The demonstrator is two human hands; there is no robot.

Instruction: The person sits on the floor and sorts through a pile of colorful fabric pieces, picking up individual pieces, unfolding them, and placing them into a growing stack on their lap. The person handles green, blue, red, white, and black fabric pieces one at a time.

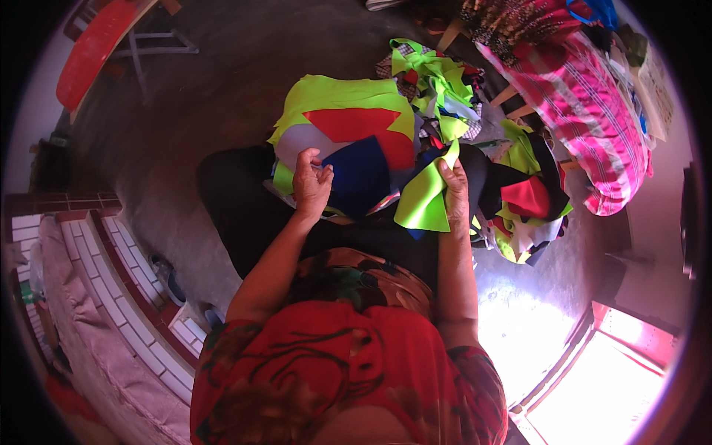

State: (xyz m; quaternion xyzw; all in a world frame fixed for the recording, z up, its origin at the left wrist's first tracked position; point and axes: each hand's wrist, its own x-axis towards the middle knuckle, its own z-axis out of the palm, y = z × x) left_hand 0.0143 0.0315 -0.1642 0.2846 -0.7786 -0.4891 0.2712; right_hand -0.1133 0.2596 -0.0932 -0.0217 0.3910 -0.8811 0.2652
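Observation:
My right hand [457,191] is closed on a neon yellow-green fabric piece [424,199], pinched between thumb and fingers, its wide end hanging to the left. My left hand [312,185] has its fingers curled with thumb and fingertips close together; whatever they hold, if anything, is too small to make out. It is over the left edge of a dark blue fabric piece [360,174]. Beneath, across my lap, lies a stack of cut fabric, with a red piece [356,124], a grey piece [297,141] and a yellow-green layer [337,90].
Beyond my lap is a heap of yellow-green and checked scraps [437,81]. Another mixed scrap heap [526,204] lies to the right. A pink plaid cloth [582,122] covers furniture at the far right. Upper left stands a red-topped table [93,55]; a bright doorway opens lower right.

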